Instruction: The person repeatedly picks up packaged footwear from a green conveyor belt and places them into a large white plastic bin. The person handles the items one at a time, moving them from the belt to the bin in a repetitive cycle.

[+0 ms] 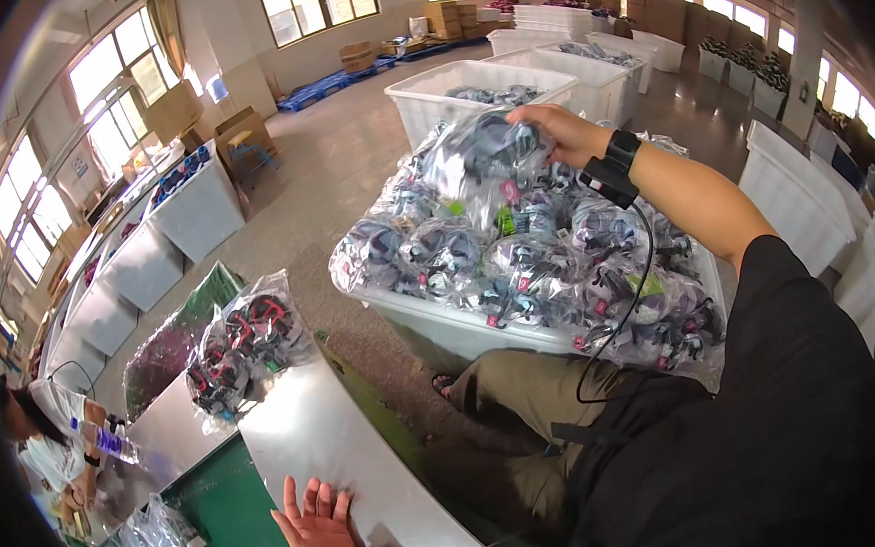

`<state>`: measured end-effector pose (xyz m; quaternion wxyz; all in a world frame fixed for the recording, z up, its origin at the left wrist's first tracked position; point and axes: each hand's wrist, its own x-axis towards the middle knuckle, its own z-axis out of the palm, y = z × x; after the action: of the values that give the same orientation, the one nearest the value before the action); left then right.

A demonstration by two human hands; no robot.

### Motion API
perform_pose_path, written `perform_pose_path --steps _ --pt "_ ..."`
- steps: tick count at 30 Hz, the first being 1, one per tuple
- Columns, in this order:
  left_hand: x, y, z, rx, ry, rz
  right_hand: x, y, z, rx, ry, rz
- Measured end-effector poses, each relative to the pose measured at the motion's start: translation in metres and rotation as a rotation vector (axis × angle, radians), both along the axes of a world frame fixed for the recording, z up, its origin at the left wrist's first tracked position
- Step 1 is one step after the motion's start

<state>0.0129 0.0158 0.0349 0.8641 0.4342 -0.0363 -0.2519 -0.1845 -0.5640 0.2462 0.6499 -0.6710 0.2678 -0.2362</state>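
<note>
My right hand [567, 133] reaches out over a large white bin [430, 319] and grips the top of a clear plastic bag [481, 161]. Grey-blue and dark goods, perhaps footwear, show through the film. Many similar bags [527, 268] fill the bin above its rim, some with pink or green tags. My left hand [318, 526] is open, palm up with fingers spread, at the edge of the metal table [317, 431] and holds nothing. Beyond it, on the table, sits another clear bag [247, 350] of black and red goods.
A green belt [222, 517] runs beside the metal table, with bagged goods [153, 542] on it. At the left sits a co-worker [52, 437] near a bottle [107, 439]. More white bins [476, 76] stand behind the full one and to the right. A cable hangs from my right wrist.
</note>
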Motion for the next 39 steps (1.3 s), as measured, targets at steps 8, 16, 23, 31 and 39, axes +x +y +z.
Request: perform_pose_path --steps 8,16,23,31,39 --pt "-0.001 -0.001 0.0 -0.008 -0.003 0.01 -0.097 -0.069 -0.098 -0.37 0.862 -0.077" --pt "0.002 -0.002 -0.007 -0.047 0.038 0.012 -0.058 -0.053 -0.07 -0.471 0.602 -0.118" --pt "-0.001 -0.003 -0.001 -0.064 0.055 0.056 0.065 0.069 -0.03 -0.676 0.493 0.322" --pt "0.008 0.014 -0.014 -0.137 0.065 0.017 0.181 0.223 -0.05 -0.862 0.15 0.875" --pt "0.019 0.019 -0.015 -0.239 0.102 0.144 0.289 0.387 -0.048 -0.803 0.183 1.15"
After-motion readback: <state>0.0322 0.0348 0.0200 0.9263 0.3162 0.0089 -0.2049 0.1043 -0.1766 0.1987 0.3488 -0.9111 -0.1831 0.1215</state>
